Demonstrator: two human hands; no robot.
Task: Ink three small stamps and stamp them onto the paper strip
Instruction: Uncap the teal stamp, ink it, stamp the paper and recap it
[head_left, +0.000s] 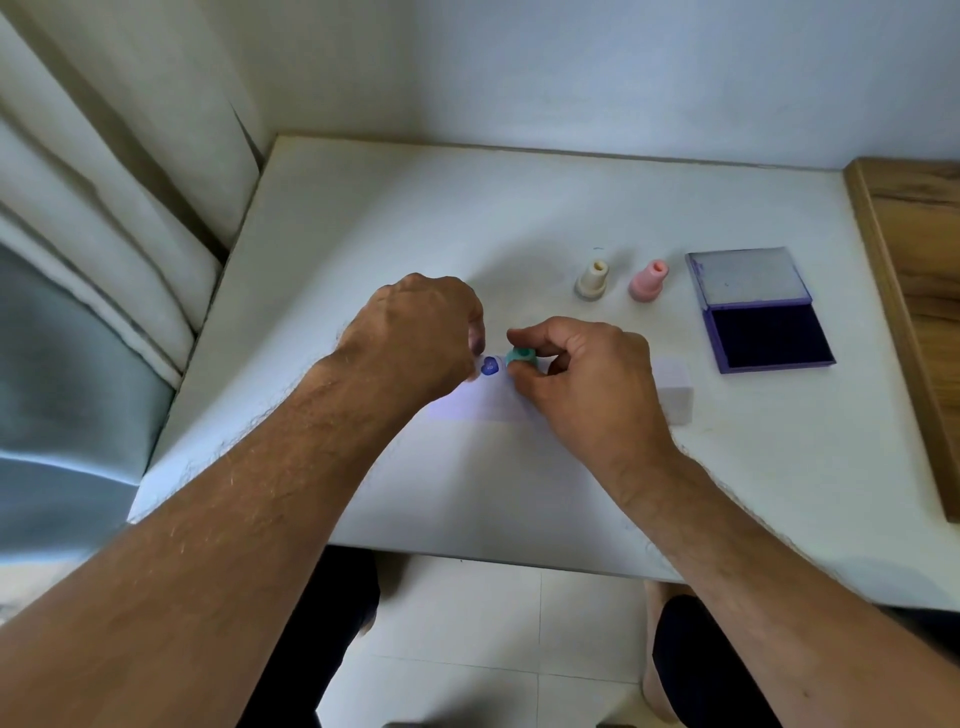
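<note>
Your right hand (582, 379) pinches a teal stamp (521, 357); at its nine o'clock sits a blue heart-shaped print (489, 366) on the pale lilac paper strip (670, 392). At one o'clock: a cream stamp (592, 280), a pink stamp (649, 280), and a purple ink pad (763, 332) with dark navy felt on the white table (415, 208).

Both bare forearms reach in from the bottom corners and meet near the middle of the frame. The left hand (421, 332) sits left of centre, knuckles up, back of the hand to the camera, fingers curled down and under; what the fingertips do is hidden. The right hand (587, 374) sits just right of it, thumb and forefinger curled toward the left in a pinch, remaining fingers tucked loosely into the palm. The hands are close but apart.
</note>
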